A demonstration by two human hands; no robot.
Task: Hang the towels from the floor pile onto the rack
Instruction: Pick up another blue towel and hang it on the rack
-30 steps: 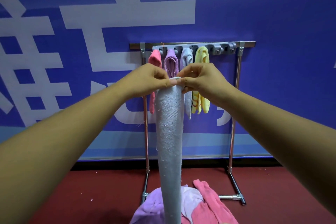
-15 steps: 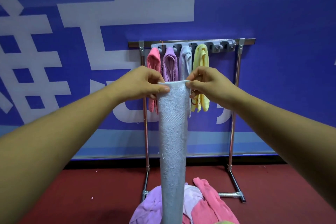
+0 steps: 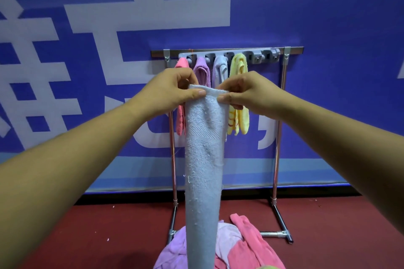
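I hold a pale blue towel (image 3: pixel 203 159) up in front of me with both hands. My left hand (image 3: pixel 172 91) pinches the top edge on one side, thumb in front and fingers curled behind. My right hand (image 3: pixel 242 91) pinches the other side of the top edge the same way. My two hands are close together. The towel hangs straight down, long and thin, and its bottom end goes out of view.

Behind it stands the rack (image 3: pixel 282 116), against a blue wall (image 3: pixel 338 28) with big white shapes. Four towels hang on it side by side: a pink towel (image 3: pixel 180 120), a purple towel (image 3: pixel 202 70), a grey towel (image 3: pixel 219 70) and a yellow towel (image 3: pixel 240 116).

The floor pile (image 3: pixel 247 244) lies on the red floor (image 3: pixel 109 229) near the rack's feet. It has purple, light pink and darker pink towels in it.
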